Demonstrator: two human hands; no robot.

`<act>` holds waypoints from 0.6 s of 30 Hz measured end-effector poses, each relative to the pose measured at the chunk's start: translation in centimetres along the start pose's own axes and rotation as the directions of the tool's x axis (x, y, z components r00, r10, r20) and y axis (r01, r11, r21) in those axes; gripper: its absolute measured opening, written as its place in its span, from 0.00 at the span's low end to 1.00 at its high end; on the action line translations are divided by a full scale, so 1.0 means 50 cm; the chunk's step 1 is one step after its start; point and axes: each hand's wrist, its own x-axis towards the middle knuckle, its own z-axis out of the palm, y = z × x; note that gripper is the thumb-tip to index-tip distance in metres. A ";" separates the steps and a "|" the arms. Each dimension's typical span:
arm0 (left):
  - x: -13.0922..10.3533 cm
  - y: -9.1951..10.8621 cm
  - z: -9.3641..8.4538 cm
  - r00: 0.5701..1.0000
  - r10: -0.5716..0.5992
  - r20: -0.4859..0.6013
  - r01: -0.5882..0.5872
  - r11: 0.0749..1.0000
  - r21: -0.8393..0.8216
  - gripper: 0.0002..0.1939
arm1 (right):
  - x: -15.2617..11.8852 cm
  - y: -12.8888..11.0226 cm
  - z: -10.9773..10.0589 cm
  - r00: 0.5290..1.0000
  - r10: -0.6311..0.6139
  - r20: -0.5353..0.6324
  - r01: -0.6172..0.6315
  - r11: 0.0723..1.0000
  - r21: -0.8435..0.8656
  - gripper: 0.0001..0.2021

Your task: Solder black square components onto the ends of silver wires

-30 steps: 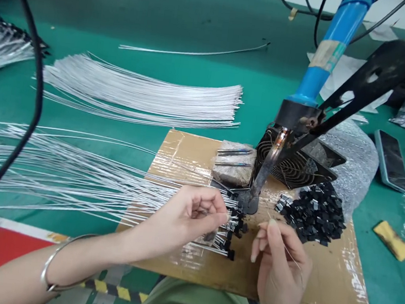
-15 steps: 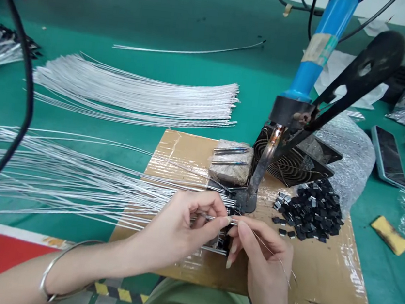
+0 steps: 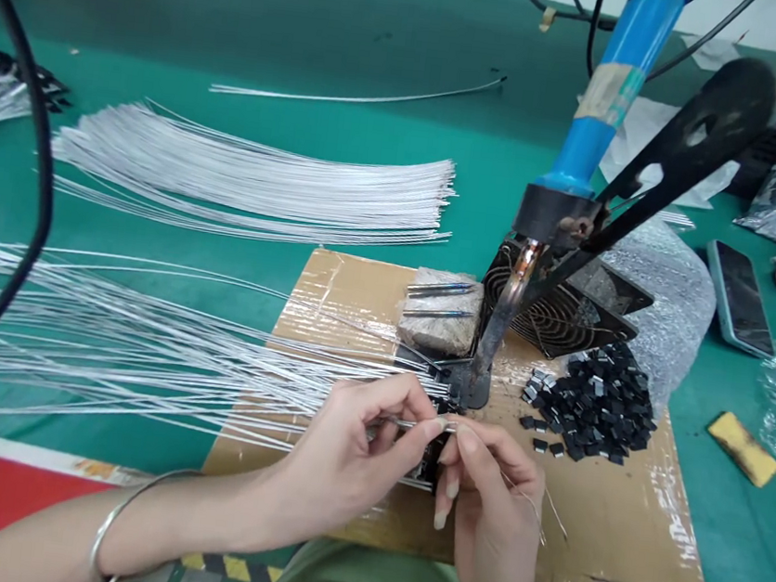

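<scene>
My left hand (image 3: 369,457) pinches a thin white wire just left of my right hand (image 3: 495,490). The right fingers are closed on thin wire too, their tips almost touching the left ones; loose strands stick out past them to the right. Whether both hold the same wire is hidden by the fingers. Beneath and left of my hands, many white wires (image 3: 213,346) fan out, their right ends at a dark holder (image 3: 442,400). A blue soldering iron (image 3: 594,118) points down just above the hands. To the right lies a heap of small black connectors (image 3: 603,400).
Cardboard (image 3: 639,544) lies under the work. Nearby are a sponge block with metal tips (image 3: 436,329), a fan (image 3: 559,320), a phone (image 3: 741,299) and a yellow sponge (image 3: 743,448). A wire bundle (image 3: 254,173) lies behind; a black cable (image 3: 43,121) hangs at left.
My right hand has shifted slightly left and its fingers have bent a little more. The loose strands beyond it have moved, and the whole view has drifted slightly.
</scene>
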 end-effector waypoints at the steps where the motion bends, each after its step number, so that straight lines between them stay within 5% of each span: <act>1: 0.000 -0.002 0.001 1.000 -0.007 -0.002 0.007 1.000 -0.004 0.14 | 0.000 0.002 0.004 1.000 -0.007 -0.014 0.007 1.000 0.013 0.07; 13: 0.005 0.003 -0.001 0.994 -0.065 -0.085 0.047 0.979 -0.197 0.11 | 0.005 -0.010 0.021 0.967 -0.141 -0.211 0.158 0.985 0.069 0.05; 18: 0.010 0.019 -0.009 0.995 -0.086 -0.055 0.067 0.956 -0.285 0.11 | 0.008 -0.008 0.006 0.994 -0.074 -0.083 0.077 0.996 0.045 0.07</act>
